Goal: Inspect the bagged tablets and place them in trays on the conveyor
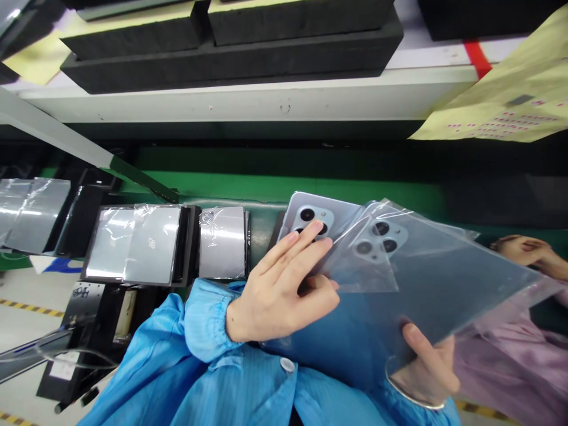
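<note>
My left hand (284,287) lies across the back of a pale blue tablet (326,206). Its outer fingers are stretched over the round camera lenses, while the lower ones curl in beside a clear plastic sleeve (375,275). Under that film, to the right, shows a second camera bump on a blue tablet back (426,278). With my right hand (426,361) I grip the lower edge of this sleeved tablet, thumb on top and fingers underneath. The tablets are tilted in front of my chest. How they overlap is partly hidden.
Film-wrapped grey tablets (153,245) lie on black holders along the green bench at left, with another wrapped tablet (222,242) closer. A white shelf (248,106) bears black foam blocks (235,62). At right are a co-worker's hand (528,251) and pink sleeve.
</note>
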Demonstrator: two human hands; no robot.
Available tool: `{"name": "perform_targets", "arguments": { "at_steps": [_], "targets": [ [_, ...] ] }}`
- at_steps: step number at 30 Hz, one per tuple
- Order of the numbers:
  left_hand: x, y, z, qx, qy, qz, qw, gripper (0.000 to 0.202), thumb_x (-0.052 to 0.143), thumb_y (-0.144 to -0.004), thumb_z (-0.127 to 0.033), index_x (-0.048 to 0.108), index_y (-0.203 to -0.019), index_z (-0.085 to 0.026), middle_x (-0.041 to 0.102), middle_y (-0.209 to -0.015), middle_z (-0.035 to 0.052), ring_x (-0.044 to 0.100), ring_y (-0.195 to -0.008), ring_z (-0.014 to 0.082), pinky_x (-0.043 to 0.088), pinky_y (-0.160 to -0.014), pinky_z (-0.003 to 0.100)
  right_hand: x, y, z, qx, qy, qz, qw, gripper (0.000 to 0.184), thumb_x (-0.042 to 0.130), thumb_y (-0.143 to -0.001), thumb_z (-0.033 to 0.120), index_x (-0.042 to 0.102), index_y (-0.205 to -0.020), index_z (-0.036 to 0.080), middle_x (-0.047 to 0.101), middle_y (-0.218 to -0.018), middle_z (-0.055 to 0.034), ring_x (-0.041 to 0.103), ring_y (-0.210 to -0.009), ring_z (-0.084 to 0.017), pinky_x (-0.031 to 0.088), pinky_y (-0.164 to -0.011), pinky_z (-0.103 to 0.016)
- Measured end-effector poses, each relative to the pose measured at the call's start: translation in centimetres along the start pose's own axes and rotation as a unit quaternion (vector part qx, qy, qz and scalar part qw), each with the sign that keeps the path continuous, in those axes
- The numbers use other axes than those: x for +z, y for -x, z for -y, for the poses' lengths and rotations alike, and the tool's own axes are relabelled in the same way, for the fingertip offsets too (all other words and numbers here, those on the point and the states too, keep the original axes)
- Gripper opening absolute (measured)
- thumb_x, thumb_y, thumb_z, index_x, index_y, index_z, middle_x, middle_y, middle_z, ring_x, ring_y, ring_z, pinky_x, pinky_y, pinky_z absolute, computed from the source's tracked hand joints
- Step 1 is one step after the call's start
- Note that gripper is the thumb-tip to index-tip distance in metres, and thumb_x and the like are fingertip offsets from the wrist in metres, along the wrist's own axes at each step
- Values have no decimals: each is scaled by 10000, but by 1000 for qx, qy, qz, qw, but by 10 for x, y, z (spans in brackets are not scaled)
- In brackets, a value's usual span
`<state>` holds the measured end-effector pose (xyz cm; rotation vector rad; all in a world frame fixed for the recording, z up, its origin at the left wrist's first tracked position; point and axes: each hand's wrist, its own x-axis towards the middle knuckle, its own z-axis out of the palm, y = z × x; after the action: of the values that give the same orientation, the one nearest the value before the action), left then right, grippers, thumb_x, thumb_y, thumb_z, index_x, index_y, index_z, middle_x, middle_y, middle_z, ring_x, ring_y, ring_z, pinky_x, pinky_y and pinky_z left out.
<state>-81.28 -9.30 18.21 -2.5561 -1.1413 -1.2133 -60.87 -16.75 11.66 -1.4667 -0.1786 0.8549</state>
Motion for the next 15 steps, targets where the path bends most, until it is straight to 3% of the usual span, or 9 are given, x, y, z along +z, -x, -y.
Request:
{"name": "perform_targets", "arguments": {
  "at_steps": [7,15],
  "targets": [
    [-2,7,-7,-35,13,18,999,144,635,-887,-68,580,-855,-198,704,-1275,122,599,-1340,210,538,-1078,360,4,-1,1,-1,-2,5,1000,391,883,-415,253,726,-767,190,688,-643,-18,611,-555,-167,516,-518,-265],
    [-5,13,-8,-42,-4,24,999,149,667,-861,-60,610,-860,-197,714,-1302,137,652,-1122,210,487,-771,314,4,-3,0,12,-10,4,1000,420,892,-399,240,739,-785,179,708,-695,-27,631,-574,-171,549,-504,-255]
  ]
}}
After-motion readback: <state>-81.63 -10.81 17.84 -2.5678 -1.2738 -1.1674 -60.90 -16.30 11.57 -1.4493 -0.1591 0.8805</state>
